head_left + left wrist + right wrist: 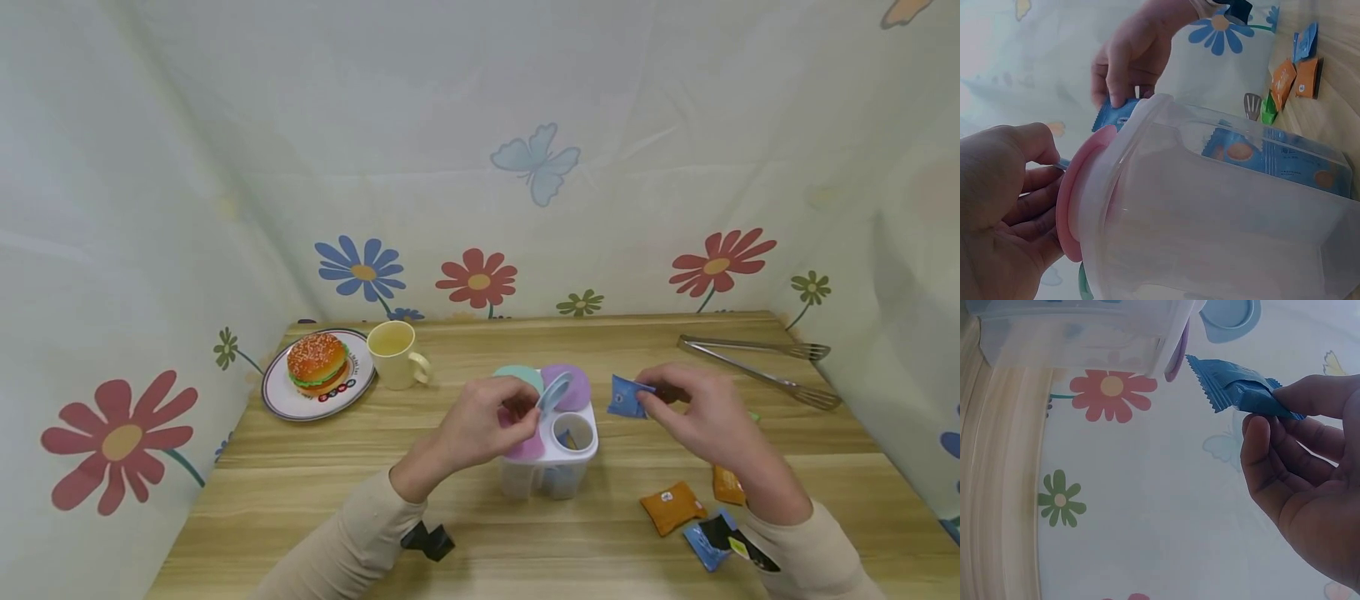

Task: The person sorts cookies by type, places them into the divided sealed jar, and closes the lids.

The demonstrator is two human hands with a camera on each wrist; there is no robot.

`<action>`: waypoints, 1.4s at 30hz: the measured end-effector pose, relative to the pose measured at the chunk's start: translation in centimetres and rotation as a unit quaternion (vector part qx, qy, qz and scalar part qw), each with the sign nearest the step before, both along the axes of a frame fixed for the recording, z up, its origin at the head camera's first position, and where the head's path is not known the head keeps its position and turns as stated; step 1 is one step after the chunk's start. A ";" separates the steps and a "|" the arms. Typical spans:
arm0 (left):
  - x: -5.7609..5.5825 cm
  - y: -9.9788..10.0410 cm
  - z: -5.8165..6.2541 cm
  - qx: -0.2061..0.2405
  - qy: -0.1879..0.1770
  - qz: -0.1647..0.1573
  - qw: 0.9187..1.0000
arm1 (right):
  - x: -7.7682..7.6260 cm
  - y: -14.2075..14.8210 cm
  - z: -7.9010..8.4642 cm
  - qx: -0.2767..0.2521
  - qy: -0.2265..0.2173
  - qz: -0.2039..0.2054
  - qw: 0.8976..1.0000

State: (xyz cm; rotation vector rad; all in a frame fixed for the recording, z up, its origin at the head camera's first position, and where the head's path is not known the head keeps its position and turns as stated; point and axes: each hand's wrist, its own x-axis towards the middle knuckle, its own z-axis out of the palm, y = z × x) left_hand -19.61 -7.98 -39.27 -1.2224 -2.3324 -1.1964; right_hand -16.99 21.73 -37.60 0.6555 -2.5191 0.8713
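A clear storage box point(555, 482) with a white top and several round lids stands in mid-table. My left hand point(480, 417) pinches the raised light-blue lid point(556, 392) between thumb and fingers. Under that lid is an uncovered round opening point(573, 432) with a packet visible inside. Through the clear wall in the left wrist view, blue packets point(1297, 164) show. My right hand point(701, 408) pinches a small blue snack packet point(1235, 386) by one end, just right of the box and apart from it. The pink lid point(1079, 194) and purple lid point(573, 387) lie down on the top.
Orange packets point(672, 507) and a blue packet point(707, 543) lie by my right forearm. Metal tongs point(757, 367) rest at the back right. A plate point(281, 400) with a toy hamburger point(318, 364) and a yellow mug point(395, 358) stand at the back left.
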 end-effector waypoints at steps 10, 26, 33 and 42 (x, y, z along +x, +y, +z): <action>0.0 0.0 -0.1 0.001 0.002 -0.003 1.000 | 0.5 -0.7 0.3 -0.022 0.003 0.016 1.000; -0.1 0.0 -0.1 0.005 0.003 -0.005 1.000 | 0.5 -1.5 0.5 -0.050 -0.002 0.047 0.998; -0.1 0.0 -0.2 0.006 0.003 -0.006 1.000 | 0.5 -1.9 0.7 -0.063 -0.001 0.067 0.996; 0.0 0.0 -0.2 0.004 0.001 -0.004 1.000 | 0.4 -2.7 0.6 -0.062 0.008 0.087 0.994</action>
